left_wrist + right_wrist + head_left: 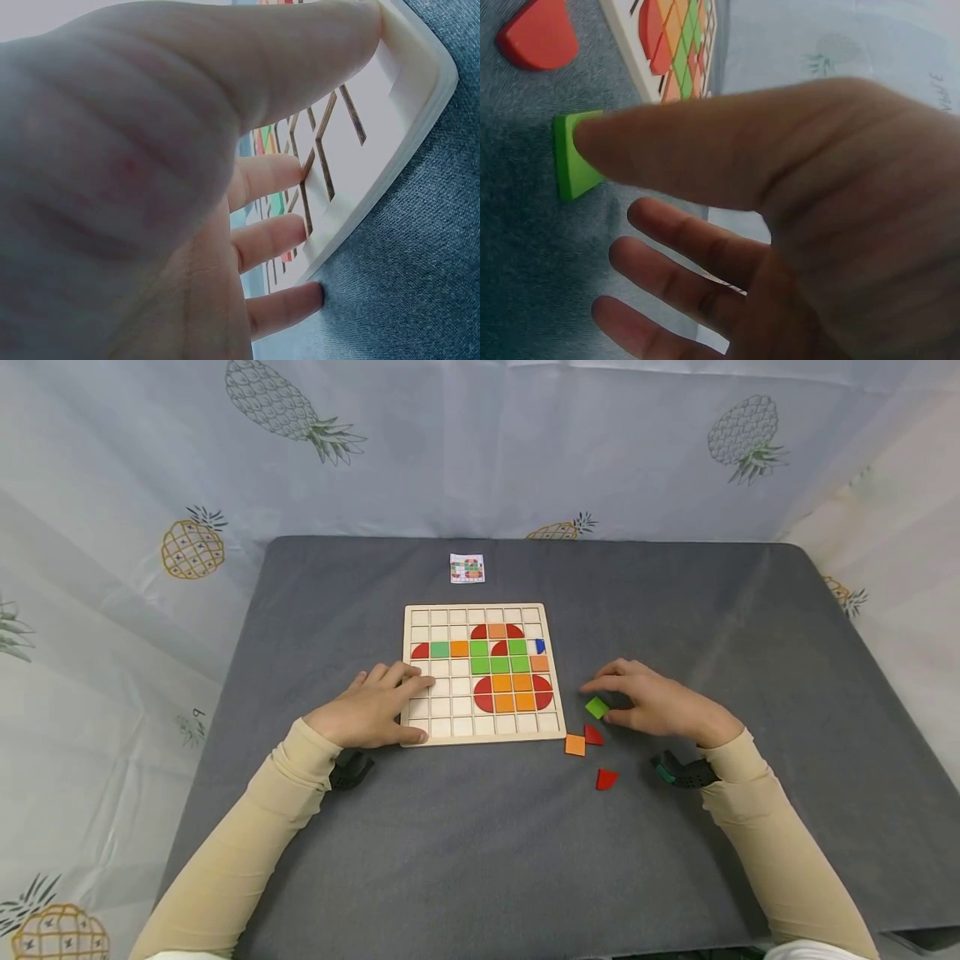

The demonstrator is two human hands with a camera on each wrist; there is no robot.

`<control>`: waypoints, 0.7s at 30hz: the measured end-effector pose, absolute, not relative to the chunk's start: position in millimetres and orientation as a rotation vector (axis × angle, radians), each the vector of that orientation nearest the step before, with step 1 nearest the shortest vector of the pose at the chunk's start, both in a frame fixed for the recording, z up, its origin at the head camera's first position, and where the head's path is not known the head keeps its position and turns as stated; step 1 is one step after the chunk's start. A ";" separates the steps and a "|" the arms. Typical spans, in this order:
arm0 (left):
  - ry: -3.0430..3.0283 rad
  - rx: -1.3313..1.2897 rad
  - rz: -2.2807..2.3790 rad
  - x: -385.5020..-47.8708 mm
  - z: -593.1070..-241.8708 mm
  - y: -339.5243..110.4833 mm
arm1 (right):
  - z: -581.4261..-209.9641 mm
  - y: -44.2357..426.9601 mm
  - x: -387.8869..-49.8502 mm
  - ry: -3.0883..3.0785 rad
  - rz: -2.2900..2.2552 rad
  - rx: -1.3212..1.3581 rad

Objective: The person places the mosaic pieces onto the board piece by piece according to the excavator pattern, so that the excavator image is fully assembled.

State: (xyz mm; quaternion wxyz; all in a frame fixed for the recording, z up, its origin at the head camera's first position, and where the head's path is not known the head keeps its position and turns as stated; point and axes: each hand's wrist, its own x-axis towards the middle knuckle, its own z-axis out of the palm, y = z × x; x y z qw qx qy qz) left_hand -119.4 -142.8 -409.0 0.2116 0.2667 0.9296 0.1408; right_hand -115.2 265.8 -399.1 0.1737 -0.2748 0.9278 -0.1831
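A wooden grid board (pixel 441 727) lies on the table, with red, orange, green and blue-and-white tiles in several cells. My left hand (pixel 375 706) rests at the board's left edge, fingers spread over it and thumb at the near left corner. To the right of the board, my right hand (pixel 652 702) is low over the table beside a green square tile (pixel 597 707). Its thumb (pixel 630 146) overlaps the green tile in the right wrist view; the index finger is apart from the tile in the head view. Near that hand lies a red quarter-round tile (pixel 593 735).
An orange square tile (pixel 574 745) lies by the board's near right corner, and another red tile (pixel 606 779) lies closer to me. A small printed pattern card (pixel 467 568) is beyond the board. Grey cloth (pixel 337 593) covers the table; a pineapple-print curtain (pixel 480 452) hangs behind.
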 end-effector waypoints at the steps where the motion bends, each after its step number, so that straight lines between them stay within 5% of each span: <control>1: 2.583 0.743 0.391 -119.4 -409.2 -142.8 | -400.7 266.0 -115.3 2.625 -0.514 -0.778; 21: 2.585 0.747 0.391 -119.8 -410.6 -144.1 | -409.5 248.1 -134.3 2.748 -0.337 -0.404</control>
